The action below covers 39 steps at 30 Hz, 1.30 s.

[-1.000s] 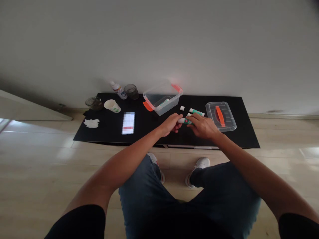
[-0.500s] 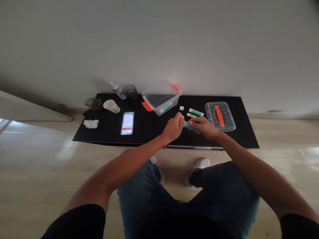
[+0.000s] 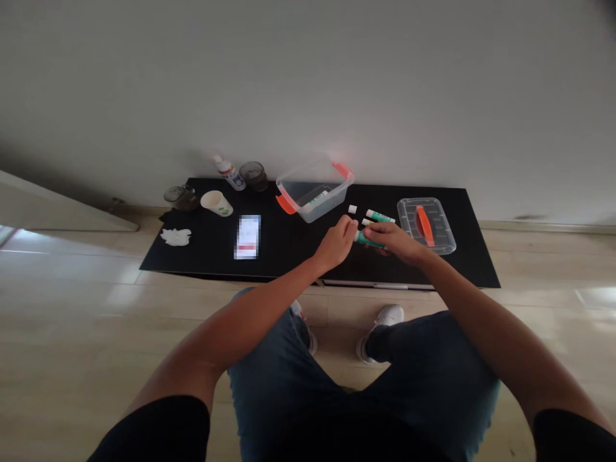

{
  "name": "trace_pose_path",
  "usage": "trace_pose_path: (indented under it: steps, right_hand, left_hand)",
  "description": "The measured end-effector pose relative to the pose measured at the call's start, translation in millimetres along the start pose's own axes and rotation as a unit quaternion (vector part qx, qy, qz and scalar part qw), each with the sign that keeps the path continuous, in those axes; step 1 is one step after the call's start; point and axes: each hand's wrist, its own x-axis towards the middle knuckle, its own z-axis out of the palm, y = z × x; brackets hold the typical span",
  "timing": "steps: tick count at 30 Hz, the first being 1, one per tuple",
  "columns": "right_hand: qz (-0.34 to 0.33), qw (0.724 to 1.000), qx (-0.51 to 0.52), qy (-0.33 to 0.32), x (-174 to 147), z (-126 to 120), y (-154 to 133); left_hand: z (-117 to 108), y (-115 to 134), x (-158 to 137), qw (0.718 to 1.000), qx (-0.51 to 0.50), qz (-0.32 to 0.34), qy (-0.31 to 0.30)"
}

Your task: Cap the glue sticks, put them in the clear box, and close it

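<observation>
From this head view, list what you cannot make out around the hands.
- Green glue stick: its left end is covered by the left hand, its right end by the right hand; cap on or off unknown.
- Stick in the clear box: too small to read.
- White card: print blurred.
- Yellow stick: partly behind the fingers.

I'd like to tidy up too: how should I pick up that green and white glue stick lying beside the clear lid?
Probably pinch the glue stick across the middle of its round barrel, coming straight down from above. It lies flat on the black table with another stick close on its near side, so the top is the freest approach.
</observation>
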Motion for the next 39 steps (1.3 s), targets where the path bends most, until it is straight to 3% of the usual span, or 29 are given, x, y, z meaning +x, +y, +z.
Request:
trace_pose_path:
  steps: [2, 4, 7, 11, 16, 23, 28, 34, 39]
  right_hand:
    - [-0.036, 0.994, -0.088, 0.05, 10.3, -5.9, -5.1]
    - [-0.09, 0.972, -0.184, 0.119, 26.0, -13.7, -15.5]
    - [-0.186, 0.916, -0.302, 0.186, 61.9, -25.2, -41.4]
    - [-0.231, 0.847, -0.448, 0.169, 131.1, -24.0, -78.3]
    - [-0.141, 0.802, -0.575, 0.076, 215.8, 7.0, -93.6]
    - [-0.009, 0.805, -0.59, -0.054, 268.2, 42.9, -85.7]
    - [0.045, 0.783, -0.611, -0.106, 283.2, 56.7, -83.9]
    - [0.057, 0.747, -0.644, -0.152, 285.7, 67.4, -80.6]
    - [0.04, 0.768, -0.627, -0.127, 274.7, 71.2, -84.7]
  left_hand:
    - [-2.8, -8.9, 10.0, 0.995, -0.076, -0.062, 0.007]
    - [-8.6, -20.0, 19.5, 0.987, -0.112, -0.113, 0.03]
    - [-18.2, -34.0, 24.5, 0.988, -0.044, -0.148, 0.033]
    - [-20.6, -36.3, 15.8, 0.985, 0.131, -0.104, -0.04]
    - [-15.1, -21.8, 5.8, 0.967, 0.202, -0.085, -0.126]
    - [-22.0, -24.2, 4.2, 0.945, 0.265, -0.08, -0.175]
    - [-31.4, -34.3, 9.4, 0.94, 0.26, -0.099, -0.195]
    - [-37.5, -36.0, 12.2, 0.945, 0.241, -0.107, -0.193]
    - [-35.6, -38.0, 15.0, 0.946, 0.241, -0.107, -0.19]
